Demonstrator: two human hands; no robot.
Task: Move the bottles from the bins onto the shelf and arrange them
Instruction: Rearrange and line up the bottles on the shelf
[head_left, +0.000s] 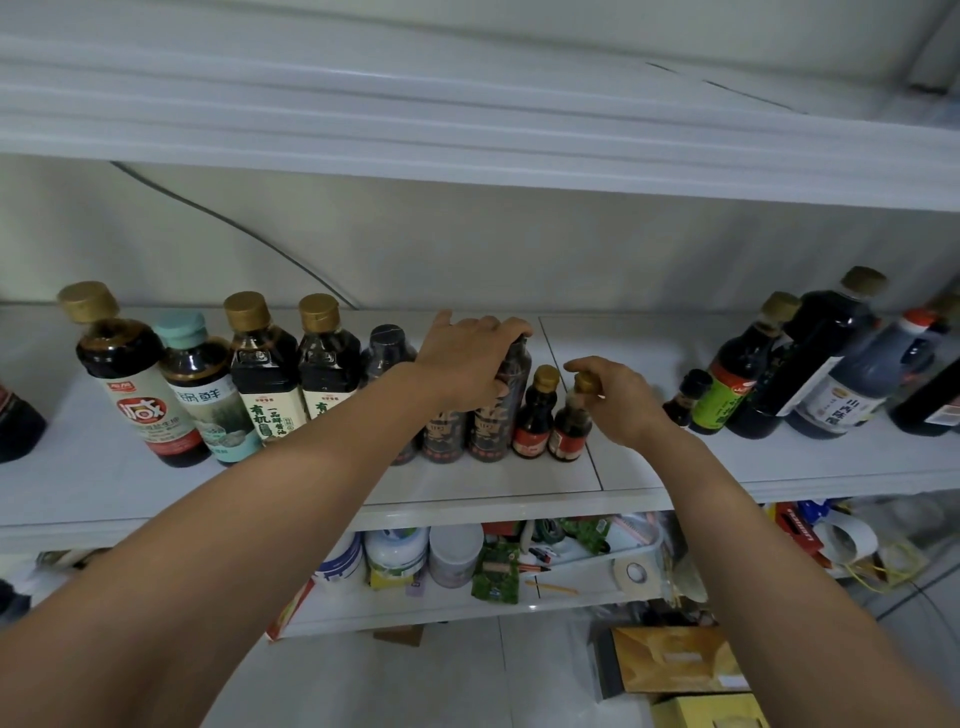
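Note:
A row of dark sauce bottles stands on the white shelf (675, 467). My left hand (467, 358) grips the top of a tall dark bottle (501, 410) near the row's middle. My right hand (618, 400) pinches the gold cap of a small red-labelled bottle (570, 426) at the row's right end. Another small red-labelled bottle (537, 415) stands between those two. Left of my arm stand several larger bottles with gold caps (265, 369) and one with a teal cap (200, 384).
A second cluster of dark bottles (810, 364) leans at the shelf's right end, with bare shelf between it and my right hand. The lower shelf (467, 608) holds tubs, packets and tape. Cardboard boxes (675, 660) sit on the floor.

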